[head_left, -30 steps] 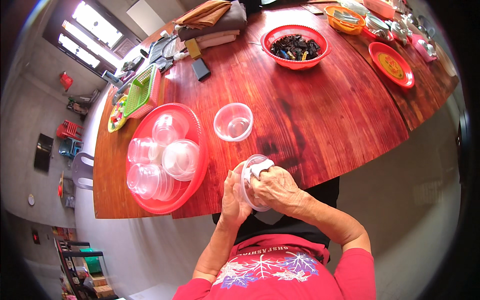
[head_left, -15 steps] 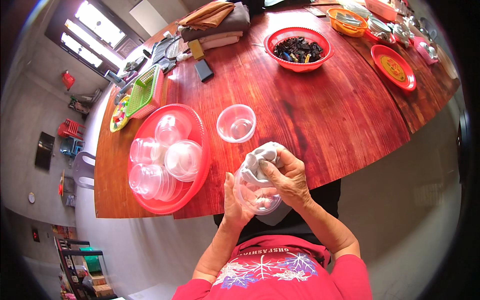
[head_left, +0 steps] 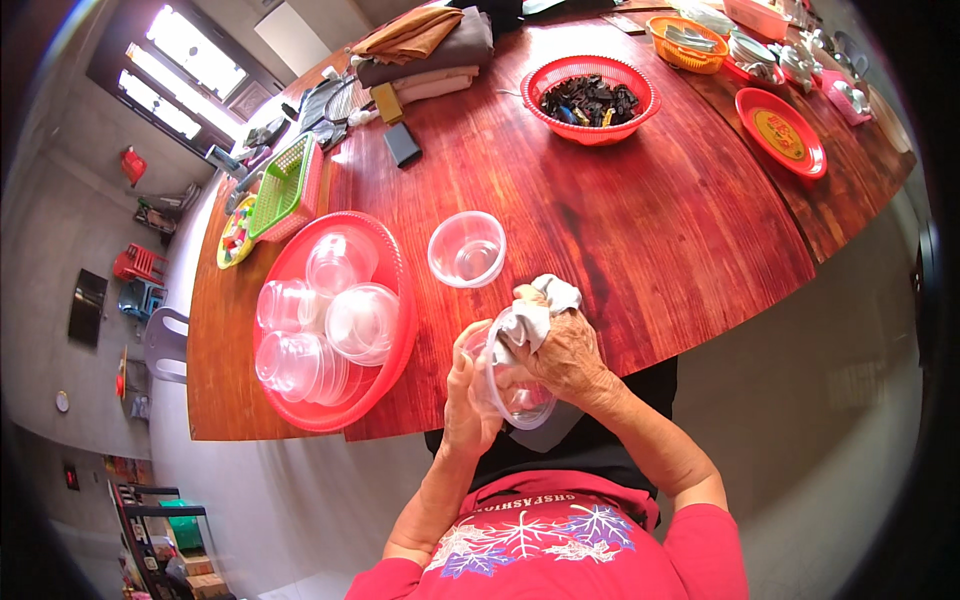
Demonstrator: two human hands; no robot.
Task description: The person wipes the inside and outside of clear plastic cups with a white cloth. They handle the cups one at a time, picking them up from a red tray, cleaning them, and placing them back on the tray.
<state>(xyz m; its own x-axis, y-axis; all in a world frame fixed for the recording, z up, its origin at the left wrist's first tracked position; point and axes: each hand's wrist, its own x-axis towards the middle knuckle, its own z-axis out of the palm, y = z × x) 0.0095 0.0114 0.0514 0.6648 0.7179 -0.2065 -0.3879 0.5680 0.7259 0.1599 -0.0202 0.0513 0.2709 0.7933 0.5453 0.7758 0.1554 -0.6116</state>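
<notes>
A clear plastic bowl (head_left: pixel 522 408) is tilted on its side above the table's near edge. My left hand (head_left: pixel 468 395) wraps round its left side. My right hand (head_left: pixel 572 358) grips a pale grey cloth (head_left: pixel 530 318) and presses it at the bowl's rim and inside; part of the fingers is hidden by the cloth. Beyond my hands, a second clear bowl (head_left: pixel 467 250) stands upright on the table. To the left, a large red tray (head_left: pixel 402 330) holds several stacks of clear bowls (head_left: pixel 362 322).
A red basket (head_left: pixel 590 132) of dark wrapped pieces stands farther back. Beyond the tray is a green and pink basket (head_left: pixel 287 190). A dark box-shaped object (head_left: pixel 402 146) lies near folded cloths (head_left: pixel 425 70). At the right are a red plate (head_left: pixel 812 160) and an orange basket (head_left: pixel 700 62).
My right hand has turned over and moved the cloth down into the bowl's opening. The bowl now tips more onto its side, and my left hand has shifted slightly round it.
</notes>
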